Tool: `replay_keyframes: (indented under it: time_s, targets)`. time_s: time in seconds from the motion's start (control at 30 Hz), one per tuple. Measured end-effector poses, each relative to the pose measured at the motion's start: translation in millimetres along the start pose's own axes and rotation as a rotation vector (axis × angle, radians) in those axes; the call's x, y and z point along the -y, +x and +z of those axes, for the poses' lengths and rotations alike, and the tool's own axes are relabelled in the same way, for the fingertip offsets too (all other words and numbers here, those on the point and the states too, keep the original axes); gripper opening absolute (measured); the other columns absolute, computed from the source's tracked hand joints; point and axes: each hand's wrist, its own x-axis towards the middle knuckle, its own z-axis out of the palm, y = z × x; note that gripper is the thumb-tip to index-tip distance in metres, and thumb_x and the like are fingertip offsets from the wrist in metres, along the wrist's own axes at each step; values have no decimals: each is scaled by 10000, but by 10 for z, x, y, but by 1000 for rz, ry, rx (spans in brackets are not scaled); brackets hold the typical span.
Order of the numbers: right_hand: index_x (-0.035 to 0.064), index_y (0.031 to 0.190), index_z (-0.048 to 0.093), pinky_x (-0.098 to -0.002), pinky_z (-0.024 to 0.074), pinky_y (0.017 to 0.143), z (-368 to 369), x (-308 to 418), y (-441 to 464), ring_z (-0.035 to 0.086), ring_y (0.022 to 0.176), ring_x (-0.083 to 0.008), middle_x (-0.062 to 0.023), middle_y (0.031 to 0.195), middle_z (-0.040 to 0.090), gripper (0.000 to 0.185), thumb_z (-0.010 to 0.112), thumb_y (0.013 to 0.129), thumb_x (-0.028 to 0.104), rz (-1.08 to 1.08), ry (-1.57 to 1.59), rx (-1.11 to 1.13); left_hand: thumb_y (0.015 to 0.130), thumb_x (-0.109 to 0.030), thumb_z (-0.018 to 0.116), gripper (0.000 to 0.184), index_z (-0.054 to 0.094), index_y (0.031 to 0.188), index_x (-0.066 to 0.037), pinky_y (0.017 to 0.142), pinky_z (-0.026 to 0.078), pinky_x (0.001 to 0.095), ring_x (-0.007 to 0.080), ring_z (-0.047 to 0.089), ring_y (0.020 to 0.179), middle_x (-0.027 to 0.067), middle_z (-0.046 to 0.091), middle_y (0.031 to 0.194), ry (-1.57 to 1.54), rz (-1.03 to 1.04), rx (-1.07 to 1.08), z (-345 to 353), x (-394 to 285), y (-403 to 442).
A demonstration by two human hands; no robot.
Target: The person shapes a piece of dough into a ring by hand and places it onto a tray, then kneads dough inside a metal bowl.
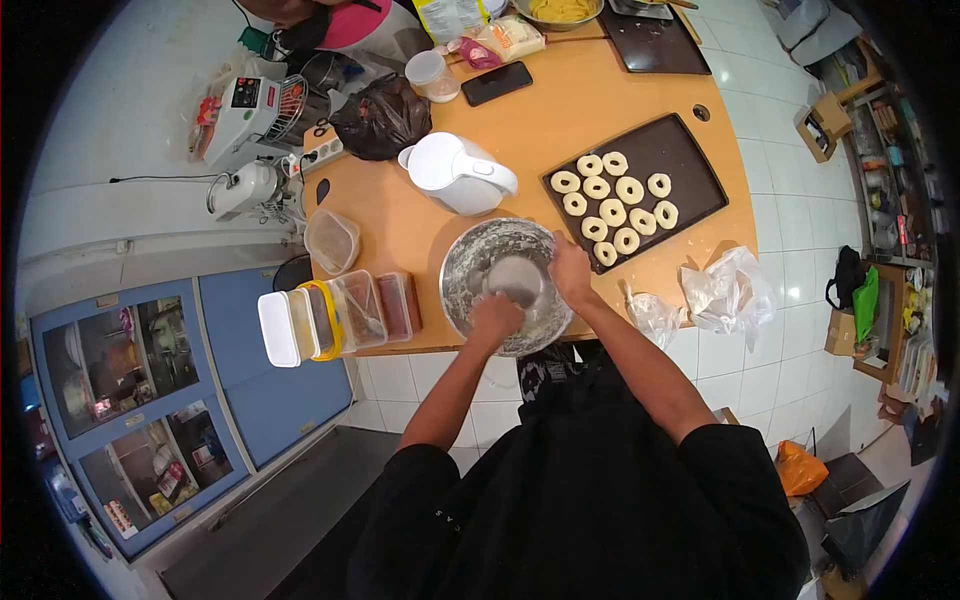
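Observation:
A metal bowl (457, 262) smeared with pale dough or flour sits at the table's front edge. My left hand (495, 318) is inside it, low on the near side, its fingers curled against the bowl's inner surface; whether they hold anything is hidden. On the bowl's right rim my right hand (570, 268) is closed, gripping the edge. Right of the bowl lies a dark tray (700, 188) with several ring-shaped dough pieces (613, 211). A white electric kettle (455, 175) stands just behind the bowl.
Plastic containers (355, 310) line the left front edge. Plastic bags (728, 290) lie at the right front. Farther back are a black bag (382, 118), a phone (497, 83), a jar (432, 76), another dark tray (655, 40) and a bowl of yellow food (562, 8).

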Motion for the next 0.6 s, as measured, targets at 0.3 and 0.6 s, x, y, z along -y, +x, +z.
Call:
replay_keyframes:
  time_s: [0.3,0.6]
  targets:
    - [31,1012,545,-536,481,652,79,-21,-47,626,750,-455,-259,770,638,148,549,864,22,-5,47,-61,912,-419,519,428,680,1054,-49,781,471,593,365,612,1038,178,648,1105,144,174,-423,480,-109,59]
    - [22,1021,545,-529,477,648,83,-56,-75,623,742,-452,-257,759,631,155,557,866,25,0,17,-27,935,-356,499,500,655,596,-23,633,531,495,354,656,600,209,643,643,-127,323,-639,311,-174,716]
